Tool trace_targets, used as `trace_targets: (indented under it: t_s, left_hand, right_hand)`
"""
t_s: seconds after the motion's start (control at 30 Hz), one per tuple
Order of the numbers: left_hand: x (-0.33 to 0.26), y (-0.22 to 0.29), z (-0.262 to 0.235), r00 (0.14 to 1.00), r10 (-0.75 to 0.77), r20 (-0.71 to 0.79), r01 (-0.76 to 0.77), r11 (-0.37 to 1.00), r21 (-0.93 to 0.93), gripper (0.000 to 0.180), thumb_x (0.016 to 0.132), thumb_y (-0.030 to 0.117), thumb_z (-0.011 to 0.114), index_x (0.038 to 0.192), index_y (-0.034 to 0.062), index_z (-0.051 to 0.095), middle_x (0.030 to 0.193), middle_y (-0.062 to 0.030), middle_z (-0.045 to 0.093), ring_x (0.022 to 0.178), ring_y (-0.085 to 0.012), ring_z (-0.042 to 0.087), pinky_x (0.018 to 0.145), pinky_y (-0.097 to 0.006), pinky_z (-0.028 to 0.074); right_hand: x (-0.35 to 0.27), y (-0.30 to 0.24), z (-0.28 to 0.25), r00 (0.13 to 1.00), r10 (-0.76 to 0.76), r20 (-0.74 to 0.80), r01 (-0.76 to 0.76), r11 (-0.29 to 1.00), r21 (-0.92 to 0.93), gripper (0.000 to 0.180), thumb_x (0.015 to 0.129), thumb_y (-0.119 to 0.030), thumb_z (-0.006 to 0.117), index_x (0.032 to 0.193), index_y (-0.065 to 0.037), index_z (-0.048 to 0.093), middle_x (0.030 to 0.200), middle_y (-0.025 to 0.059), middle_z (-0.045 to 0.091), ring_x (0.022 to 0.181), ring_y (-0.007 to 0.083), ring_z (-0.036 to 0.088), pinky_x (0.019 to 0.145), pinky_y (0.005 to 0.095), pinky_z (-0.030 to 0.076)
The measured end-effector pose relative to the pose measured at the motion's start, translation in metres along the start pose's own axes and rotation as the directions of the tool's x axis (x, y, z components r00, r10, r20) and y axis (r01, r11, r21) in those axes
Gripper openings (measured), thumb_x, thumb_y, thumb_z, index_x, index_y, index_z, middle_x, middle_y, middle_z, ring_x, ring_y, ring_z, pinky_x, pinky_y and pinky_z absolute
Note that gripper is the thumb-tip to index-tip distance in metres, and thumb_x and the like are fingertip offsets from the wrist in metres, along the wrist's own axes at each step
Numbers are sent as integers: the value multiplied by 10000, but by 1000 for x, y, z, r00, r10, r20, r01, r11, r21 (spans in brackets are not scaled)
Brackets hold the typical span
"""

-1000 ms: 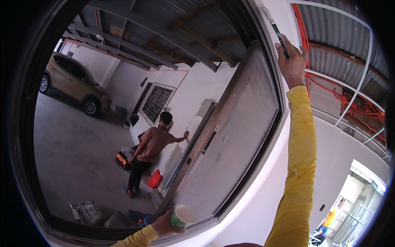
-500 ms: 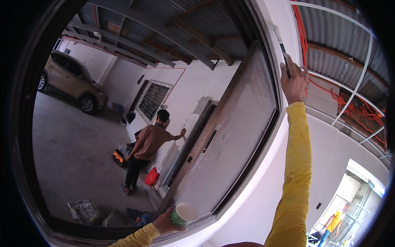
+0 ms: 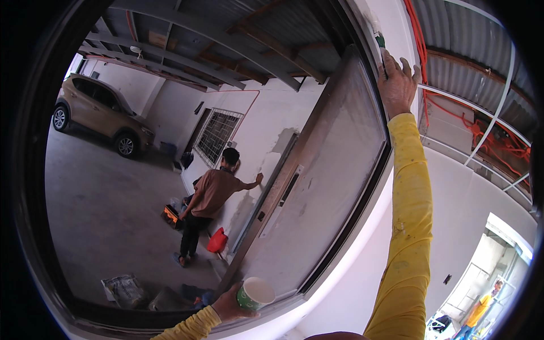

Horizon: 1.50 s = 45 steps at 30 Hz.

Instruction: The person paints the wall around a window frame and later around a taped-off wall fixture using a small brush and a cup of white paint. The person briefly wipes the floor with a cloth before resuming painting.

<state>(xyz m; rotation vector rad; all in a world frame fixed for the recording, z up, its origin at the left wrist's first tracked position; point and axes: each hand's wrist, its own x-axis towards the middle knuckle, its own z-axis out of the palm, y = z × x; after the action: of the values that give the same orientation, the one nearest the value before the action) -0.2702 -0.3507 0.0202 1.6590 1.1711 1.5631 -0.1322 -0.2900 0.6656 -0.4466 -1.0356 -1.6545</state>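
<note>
Two hands: left hand [image 3: 226, 306] fingers wrap round paper cup [image 3: 255, 293], right hand [image 3: 398, 85] fingers grip thin green-handled brush [image 3: 381, 50] w/ white wall [image 3: 391, 22].

A yellow sleeve [image 3: 409, 226] is seen at 4 o'clock. A green-and-white cup [image 3: 255, 293] is held at 6 o'clock. A tan car [image 3: 102, 116] is parked at 10 o'clock. Orange cables [image 3: 453, 107] are strung at 2 o'clock. A brown shirt [image 3: 215, 191] is worn mid-picture.

Right hand [image 3: 398, 85] raised overhead, arm straight; left hand [image 3: 226, 306] low, fingers curled.
</note>
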Motion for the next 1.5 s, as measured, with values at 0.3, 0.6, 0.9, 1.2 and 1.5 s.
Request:
trace_targets:
  t_s: [0.3, 0.6, 0.9, 1.2, 1.5]
  left_hand:
    - [3, -3, 5, 999, -26, -34, 27, 999, 41, 1136, 629, 438, 964, 1458, -10, 329, 1353, -146, 547, 1269, -247, 542, 1093, -358, 430]
    - [5, -6, 10, 999, -10, -44, 11, 1000, 24, 1104, 668, 485, 931, 1421, -44, 320, 1324, -177, 561, 1247, -261, 565, 1082, -345, 441]
    - [1, 12, 15, 995, -48, -91, 50, 998, 24, 1078, 666, 427, 948, 1413, -38, 325, 1312, -157, 571, 1233, -235, 563, 1080, -341, 440]
    - [2, 2, 17, 994, -8, -110, 14, 999, 46, 1081, 649, 431, 955, 1416, -31, 350, 1305, -153, 580, 1226, -238, 571, 1074, -348, 445]
    - [4, -4, 10, 992, -122, -25, 121, 992, -28, 1088, 649, 439, 950, 1436, -23, 358, 1332, -156, 560, 1260, -245, 553, 1090, -354, 431]
  right_hand:
    - [-47, 21, 29, 979, 76, 187, -71, 997, -34, 431, 1061, -372, 462, 1476, -261, 499, 1363, 2, 640, 1386, 246, 469, 1223, 526, 170]
    - [-101, 48, 69, 945, 132, 300, -130, 991, -27, 427, 1058, -322, 475, 1477, -243, 484, 1370, 4, 629, 1396, 249, 449, 1223, 521, 172]
    - [-152, 70, 106, 926, 172, 336, -175, 984, -20, 414, 1065, -332, 454, 1472, -258, 452, 1374, 2, 621, 1391, 265, 454, 1214, 550, 197]
    - [-196, 103, 131, 818, 283, 501, -293, 954, -62, 440, 1019, -280, 514, 1454, -217, 500, 1210, 104, 707, 1261, 288, 578, 1165, 557, 271]
    - [-130, 88, 76, 876, 225, 428, -312, 939, 145, 388, 985, -253, 554, 1354, -140, 604, 1002, 187, 740, 974, 321, 707, 1140, 514, 319]
